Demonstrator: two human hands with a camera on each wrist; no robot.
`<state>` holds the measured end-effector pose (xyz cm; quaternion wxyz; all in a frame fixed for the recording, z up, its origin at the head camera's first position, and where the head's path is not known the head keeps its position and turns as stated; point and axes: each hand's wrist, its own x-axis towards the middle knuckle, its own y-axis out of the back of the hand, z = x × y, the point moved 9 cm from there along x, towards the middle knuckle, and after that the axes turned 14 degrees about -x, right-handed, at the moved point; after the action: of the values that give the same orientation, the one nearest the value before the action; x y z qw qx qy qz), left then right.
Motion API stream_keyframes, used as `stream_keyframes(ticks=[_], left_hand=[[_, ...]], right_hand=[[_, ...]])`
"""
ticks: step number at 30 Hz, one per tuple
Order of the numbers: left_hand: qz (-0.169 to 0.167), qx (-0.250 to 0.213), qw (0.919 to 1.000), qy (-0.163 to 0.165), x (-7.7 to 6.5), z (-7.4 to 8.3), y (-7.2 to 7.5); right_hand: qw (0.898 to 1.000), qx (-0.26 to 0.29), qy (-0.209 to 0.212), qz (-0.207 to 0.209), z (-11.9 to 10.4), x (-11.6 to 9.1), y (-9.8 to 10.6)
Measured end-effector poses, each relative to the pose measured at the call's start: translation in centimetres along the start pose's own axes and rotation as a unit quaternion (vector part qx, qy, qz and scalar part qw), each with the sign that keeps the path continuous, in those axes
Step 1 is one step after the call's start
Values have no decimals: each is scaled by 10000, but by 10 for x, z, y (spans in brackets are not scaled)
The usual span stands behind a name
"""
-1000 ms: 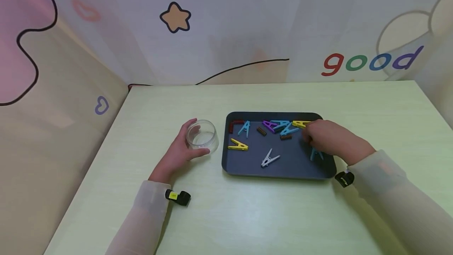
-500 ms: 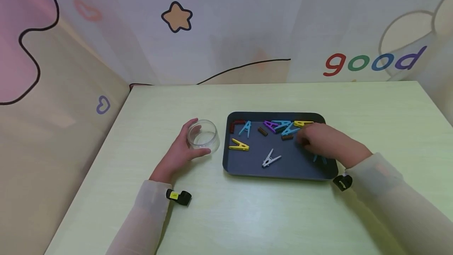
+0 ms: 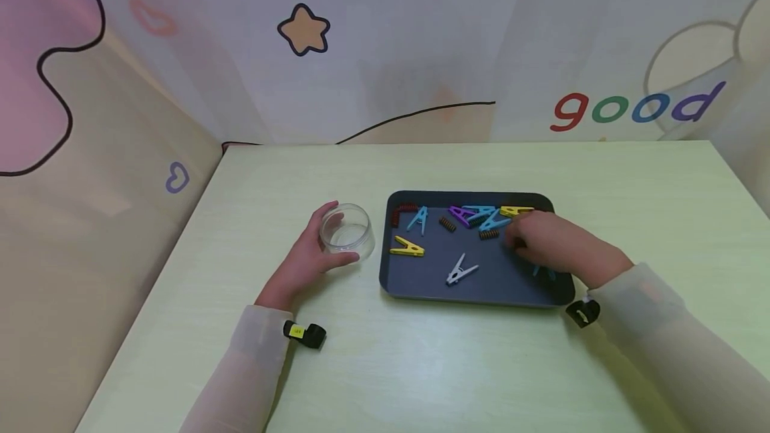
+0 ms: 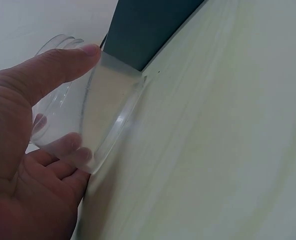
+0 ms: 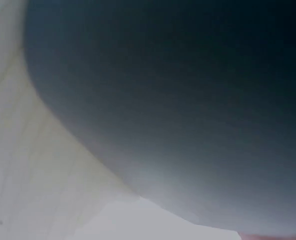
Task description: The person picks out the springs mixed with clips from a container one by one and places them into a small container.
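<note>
My left hand (image 3: 311, 250) holds a clear round jar (image 3: 359, 244) at the left of the tray, thumb on the near side and fingers round the far side. In the left wrist view the thumb and fingers span the jar (image 4: 105, 107), with its wall see-through. My right hand (image 3: 552, 240) reaches down over the right part of the dark grey tray (image 3: 421, 286), its fingers bent downward. Its fingertips are hidden, and I cannot tell whether they pinch anything. Near it lie a yellow clothespin (image 3: 514, 210), blue clothespins (image 3: 492, 220) and a dark spring (image 3: 489, 234).
In the tray are also a white clothespin (image 3: 460, 271), another yellow clothespin (image 3: 407, 248), a purple clothespin (image 3: 460, 214) and reddish-brown springs (image 3: 407, 207). A blue clothespin (image 3: 544, 272) lies partly under the right hand. The tray wall (image 5: 138, 125) fills the right wrist view.
My right hand has shifted slightly left within the tray and covers more of the blue clothespin beneath it. The left hand stays on the jar.
</note>
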<state>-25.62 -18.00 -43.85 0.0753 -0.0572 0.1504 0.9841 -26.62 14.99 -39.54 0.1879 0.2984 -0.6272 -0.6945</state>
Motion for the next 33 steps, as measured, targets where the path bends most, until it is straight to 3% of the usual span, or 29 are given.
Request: stream_keyframes(ticks=[6, 16, 33], left_hand=[[-38, 5, 10000, 24, 0, 0, -1], [-32, -79, 10000, -12, 0, 0, -1], [-56, -81, 9999, -38, 2, 0, -2]], right_hand=[[9997, 142, 68, 159, -6, -2, 5], [9936, 106, 357, 1069, -19, -3, 23], [9843, 236, 421, 1698, -36, -1, 39]])
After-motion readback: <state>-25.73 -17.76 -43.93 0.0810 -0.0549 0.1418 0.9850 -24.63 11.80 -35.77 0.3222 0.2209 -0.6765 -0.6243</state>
